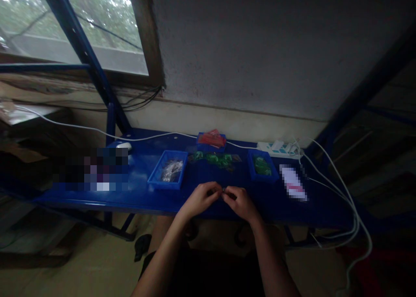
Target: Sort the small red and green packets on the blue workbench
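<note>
Above the front edge of the blue table, my left hand and my right hand meet fingertip to fingertip. Both are closed in a pinch around something tiny, too small and dim to name. Just beyond my fingers lies a loose row of small green plastic packets. To the left of my left hand stands a blue tray with clear, silvery packets inside. Right of my right hand, another blue tray holds green packets.
At the back, a small blue bin holds red packets. A white power strip with plugs and white cables is at the right, near a blurred-out pale item. A white mouse-like object sits left.
</note>
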Demonstrator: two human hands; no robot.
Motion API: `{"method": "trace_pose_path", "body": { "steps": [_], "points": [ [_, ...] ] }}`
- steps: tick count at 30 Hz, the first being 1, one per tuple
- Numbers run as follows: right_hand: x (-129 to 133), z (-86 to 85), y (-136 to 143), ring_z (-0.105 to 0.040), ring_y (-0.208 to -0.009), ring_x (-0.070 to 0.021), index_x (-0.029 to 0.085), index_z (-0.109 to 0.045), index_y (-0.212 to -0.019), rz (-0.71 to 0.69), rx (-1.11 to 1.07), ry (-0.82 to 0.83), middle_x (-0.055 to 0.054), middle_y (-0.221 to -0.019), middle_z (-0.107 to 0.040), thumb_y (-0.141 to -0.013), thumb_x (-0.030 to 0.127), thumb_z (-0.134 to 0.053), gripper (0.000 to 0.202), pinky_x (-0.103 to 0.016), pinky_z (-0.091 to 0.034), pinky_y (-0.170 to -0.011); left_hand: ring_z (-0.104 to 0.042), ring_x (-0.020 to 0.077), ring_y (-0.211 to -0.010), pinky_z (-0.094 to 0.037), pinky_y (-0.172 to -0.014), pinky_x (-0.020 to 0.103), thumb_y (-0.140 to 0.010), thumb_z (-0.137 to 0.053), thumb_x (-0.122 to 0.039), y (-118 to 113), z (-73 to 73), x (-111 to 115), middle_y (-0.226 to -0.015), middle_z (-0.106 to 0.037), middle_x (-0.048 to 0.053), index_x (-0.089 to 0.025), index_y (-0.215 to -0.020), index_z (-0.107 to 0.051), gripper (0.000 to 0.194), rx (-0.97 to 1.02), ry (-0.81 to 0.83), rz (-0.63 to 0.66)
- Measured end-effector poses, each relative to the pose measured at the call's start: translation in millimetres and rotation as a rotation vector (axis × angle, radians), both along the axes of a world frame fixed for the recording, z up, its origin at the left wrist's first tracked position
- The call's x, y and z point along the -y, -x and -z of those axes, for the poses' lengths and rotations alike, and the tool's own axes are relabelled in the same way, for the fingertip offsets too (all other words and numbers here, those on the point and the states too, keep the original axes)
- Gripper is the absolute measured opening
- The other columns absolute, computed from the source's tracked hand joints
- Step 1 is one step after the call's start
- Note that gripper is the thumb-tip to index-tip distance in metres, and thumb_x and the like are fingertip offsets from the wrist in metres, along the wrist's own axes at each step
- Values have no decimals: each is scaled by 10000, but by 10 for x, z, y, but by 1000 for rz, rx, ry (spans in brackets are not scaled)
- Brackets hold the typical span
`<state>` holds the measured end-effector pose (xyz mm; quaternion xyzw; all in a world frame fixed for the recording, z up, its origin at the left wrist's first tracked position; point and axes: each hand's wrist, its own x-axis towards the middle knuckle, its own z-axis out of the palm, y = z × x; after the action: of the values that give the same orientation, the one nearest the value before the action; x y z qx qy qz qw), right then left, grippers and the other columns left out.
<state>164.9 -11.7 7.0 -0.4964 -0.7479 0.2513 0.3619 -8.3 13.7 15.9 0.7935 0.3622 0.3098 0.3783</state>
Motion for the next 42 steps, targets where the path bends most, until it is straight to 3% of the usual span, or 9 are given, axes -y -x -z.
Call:
{"method": "trace_pose_path", "body": {
  "steps": [6,19,30,42],
  "points": [
    [16,0,11,-573,-602,-139,200,-580,-785,-14,-89,82,11,-651,-622,-804,244,-551,56,-229,-402,-575,-586,156,-755,-421,-703,234,-837,-463,-253,18,18,-9,-798,-657,26,-162,-782,-632,200,-19,-16,-4],
    [-3,-16,-34,-490,-568,-111,194,-524,-656,-16,-137,102,36,-602,-550,-760,221,-531,108,-216,-366,-559,-562,144,-723,-384,-663,228,-892,-435,-302,7,41,-3,-770,-626,21,-171,-802,-635,255,-112,-109,31],
    [-11,0,-15,-560,-624,-130,193,-584,-800,-25,-173,103,7,-685,-619,-788,255,-549,72,-232,-412,-595,-520,121,-655,-371,-607,210,-774,-475,-181,2,45,-2,-699,-575,-7,-154,-717,-593,134,-92,-27,-20],
    [-8,12,-34,-544,-625,-129,195,-547,-753,-11,-128,45,15,-670,-585,-821,237,-503,92,-233,-411,-619,-566,128,-671,-387,-618,209,-845,-507,-300,1,86,-23,-713,-631,0,-159,-752,-640,215,-85,-24,-19]
  ]
}}
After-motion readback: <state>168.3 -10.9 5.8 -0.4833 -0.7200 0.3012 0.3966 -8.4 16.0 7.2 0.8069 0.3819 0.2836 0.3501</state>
